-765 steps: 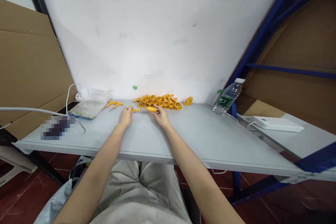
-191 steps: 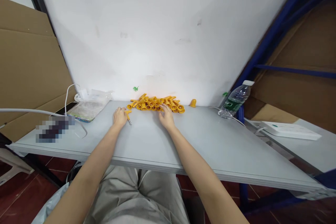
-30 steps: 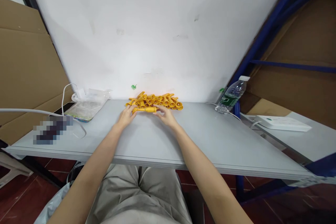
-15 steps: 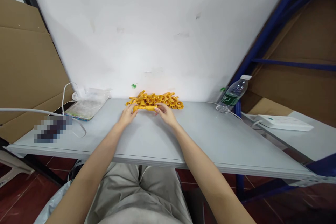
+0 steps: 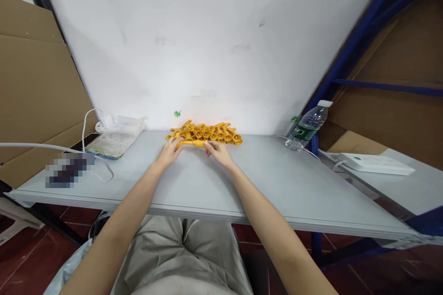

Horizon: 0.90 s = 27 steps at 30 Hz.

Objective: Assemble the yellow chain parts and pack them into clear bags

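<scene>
A slender yellow plastic piece [image 5: 197, 144], ribbed towards its left part and smoother on the right, lies crosswise between my hands. My left hand [image 5: 168, 151] has its fingers closed round the left end. At the other end, my right hand [image 5: 219, 153] pinches the piece between thumb and fingers. Just behind it is a pile of similar yellow pieces [image 5: 228, 137] with round, hollow, flared ends facing me. The pile rests on the grey table [image 5: 204, 179] against the white panel. My fingers partly cover the held piece and the pile's front.
To the left lie a clear plastic packet [image 5: 116, 140], a white cable [image 5: 38, 146] and a blurred-out dark object [image 5: 69, 170]. A water bottle [image 5: 308, 126] leans at the right by the blue frame. Beyond it sits a white power strip [image 5: 377, 164]. A white panel [image 5: 207, 46] closes off the back.
My right-hand fingers have shifted slightly on the right end of the yellow piece, fingertips now curled lower. The piece stays at nearly the same place, and the pile has not changed.
</scene>
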{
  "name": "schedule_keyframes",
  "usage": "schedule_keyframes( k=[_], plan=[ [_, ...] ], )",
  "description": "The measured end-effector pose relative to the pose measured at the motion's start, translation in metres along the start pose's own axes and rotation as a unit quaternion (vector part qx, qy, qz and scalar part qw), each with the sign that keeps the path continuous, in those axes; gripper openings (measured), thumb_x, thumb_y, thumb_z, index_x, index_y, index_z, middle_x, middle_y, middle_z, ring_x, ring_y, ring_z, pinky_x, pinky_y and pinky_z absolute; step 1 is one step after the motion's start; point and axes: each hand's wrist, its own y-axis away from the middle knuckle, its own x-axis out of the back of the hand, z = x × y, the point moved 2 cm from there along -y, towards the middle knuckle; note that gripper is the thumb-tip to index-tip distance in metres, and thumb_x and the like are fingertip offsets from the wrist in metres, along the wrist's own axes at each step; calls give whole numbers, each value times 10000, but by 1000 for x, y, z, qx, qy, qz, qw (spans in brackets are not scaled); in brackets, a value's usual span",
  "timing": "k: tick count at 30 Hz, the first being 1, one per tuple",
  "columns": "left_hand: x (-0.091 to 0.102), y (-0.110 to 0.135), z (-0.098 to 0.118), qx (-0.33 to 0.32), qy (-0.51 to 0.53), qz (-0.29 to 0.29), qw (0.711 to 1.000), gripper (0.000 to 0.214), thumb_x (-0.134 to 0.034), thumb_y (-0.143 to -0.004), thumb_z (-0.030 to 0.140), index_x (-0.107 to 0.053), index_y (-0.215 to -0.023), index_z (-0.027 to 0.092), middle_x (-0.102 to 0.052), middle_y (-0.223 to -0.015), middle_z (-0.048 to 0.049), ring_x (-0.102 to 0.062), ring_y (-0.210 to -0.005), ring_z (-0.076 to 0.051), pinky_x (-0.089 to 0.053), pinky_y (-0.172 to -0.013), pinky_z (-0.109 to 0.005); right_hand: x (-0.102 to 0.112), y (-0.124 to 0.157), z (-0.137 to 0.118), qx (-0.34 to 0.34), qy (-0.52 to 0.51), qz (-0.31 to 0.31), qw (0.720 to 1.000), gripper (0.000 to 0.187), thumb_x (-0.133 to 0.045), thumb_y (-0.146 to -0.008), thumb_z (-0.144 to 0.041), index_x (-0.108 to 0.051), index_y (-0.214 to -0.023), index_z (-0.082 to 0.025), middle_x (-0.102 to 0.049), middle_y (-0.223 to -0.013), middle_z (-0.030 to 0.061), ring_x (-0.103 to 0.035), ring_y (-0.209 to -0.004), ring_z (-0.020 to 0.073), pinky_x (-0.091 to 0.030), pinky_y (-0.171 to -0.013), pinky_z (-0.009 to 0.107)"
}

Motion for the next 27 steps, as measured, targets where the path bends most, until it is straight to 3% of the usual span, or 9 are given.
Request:
schedule_keyframes(
  k=[4,7,9,13,15,17,23,27],
  plan=[
    [0,0,8,-29,-7,-3,1000,293,-517,-910,250,-581,-1193,213,-574,-1067,-65,-616,-810,-137,-523,-779,-268,-5,1,-3,-91,6,65,994,641,-452,-730,-825,-474,-559,-208,-546,-462,11,-480,-373,111,-421,-459,261],
    [-1,0,9,-29,-3,-4,1000,287,-514,-909,241,-579,-1186,207,-575,-1080,-68,-620,-828,-143,-526,-788,-276,-8,1,-5,-142,8,101,985,651,-404,-770,-816,-484,-550,-208,-500,-397,9,-413,-317,107,-364,-402,264],
    [-3,0,7,-23,1,-2,1000,277,-516,-906,233,-584,-1173,206,-577,-1071,-66,-624,-829,-144,-526,-790,-277,-8,1,-6,-167,7,86,982,667,-374,-794,-806,-532,-586,-191,-539,-425,36,-437,-317,119,-366,-396,273],
    [-4,-1,2,-3,9,13,1000,275,-525,-899,232,-589,-1166,214,-581,-1049,-61,-631,-824,-146,-526,-785,-277,-4,-1,-6,-146,-8,42,988,634,-450,-815,-744,-648,-884,-146,-708,-762,116,-593,-453,154,-452,-474,288],
    [-3,0,0,5,9,20,1000,272,-531,-899,242,-591,-1164,221,-583,-1041,-58,-634,-835,-153,-526,-783,-280,-3,-2,-5,-91,-18,34,995,602,-583,-775,-681,-621,-1094,-172,-702,-1034,127,-669,-608,164,-500,-568,290],
    [-2,0,1,3,6,24,1000,271,-531,-900,249,-588,-1164,227,-588,-1036,-56,-636,-847,-158,-527,-786,-285,-2,-2,-4,-47,-25,29,998,635,-657,-726,-645,-586,-1172,-199,-667,-1151,119,-691,-711,169,-521,-653,301],
    [0,0,8,-19,4,16,1000,264,-533,-902,249,-590,-1158,217,-593,-1037,-54,-636,-808,-142,-529,-782,-280,-7,-2,-2,-54,-29,50,997,624,-573,-699,-764,-614,-887,-170,-666,-739,37,-620,-524,143,-510,-612,304],
    [1,-1,10,-2,-3,20,1000,264,-571,-885,276,-600,-1142,223,-599,-1017,-48,-627,-803,-146,-527,-779,-283,-9,-2,-2,-73,-24,65,995,641,-529,-696,-803,-594,-779,-171,-653,-681,34,-597,-480,136,-487,-556,284]
  ],
)
